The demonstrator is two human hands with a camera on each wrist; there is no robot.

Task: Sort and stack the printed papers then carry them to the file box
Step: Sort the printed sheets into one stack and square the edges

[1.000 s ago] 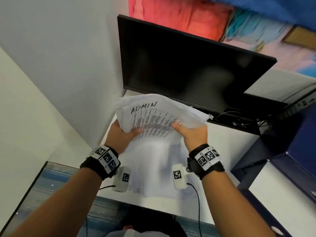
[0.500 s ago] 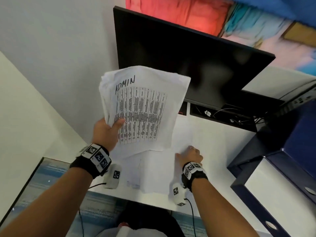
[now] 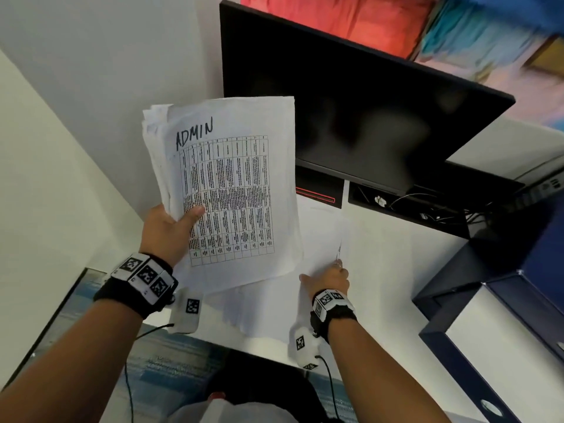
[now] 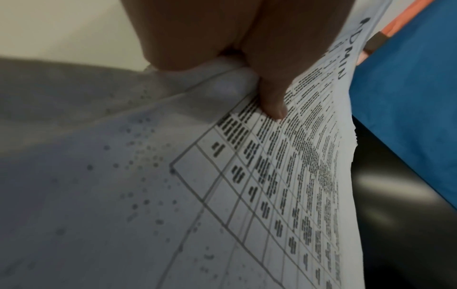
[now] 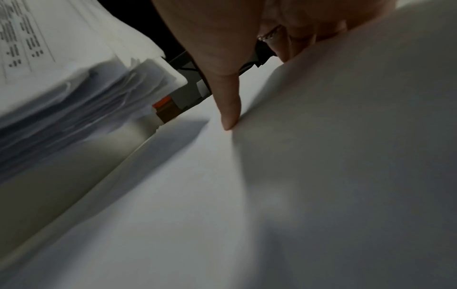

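My left hand (image 3: 171,230) grips a thick stack of printed papers (image 3: 232,184) by its lower left edge and holds it upright above the desk. The top sheet bears a table and the handwritten word ADMIN. In the left wrist view the thumb (image 4: 269,93) presses on that top sheet (image 4: 272,185). My right hand (image 3: 329,277) is down on the loose white sheets (image 3: 274,306) lying on the desk. It pinches the right edge of one sheet, which lifts slightly. In the right wrist view the thumb (image 5: 227,97) bears on the sheet (image 5: 272,195), with the held stack (image 5: 61,78) at upper left.
A black monitor (image 3: 366,117) stands at the back of the white desk (image 3: 396,270), with cables under it. A dark blue open box (image 3: 451,340) with a white inside sits at the right. A white wall runs along the left.
My right hand let go of the stack and dropped to the sheets on the desk. My left hand alone raised the stack up and to the left, turning it upright.
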